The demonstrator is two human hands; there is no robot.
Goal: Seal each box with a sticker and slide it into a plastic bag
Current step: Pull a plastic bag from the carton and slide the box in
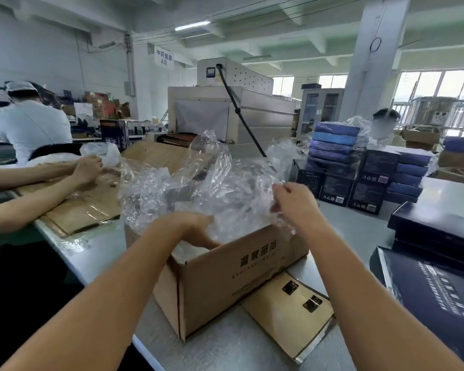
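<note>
Where the cardboard carton stands open on the table, the left hand reaches in at its ten o'clock, fingers fairly straight on the clear plastic bags. The right hand, at one o'clock, pinches a crumpled fold of them. Dark boxes lie at three o'clock.

Packing workshop, stacked boxes, shrink-wrap machine

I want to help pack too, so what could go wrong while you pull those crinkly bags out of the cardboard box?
1. The right hand pinches a tangled heap of plastic bags, so several might come out together, or one might tear.
2. The carton sits near the edge of the table; a hard tug could perhaps drag it off, though the left hand reaching inside may steady it.
</note>
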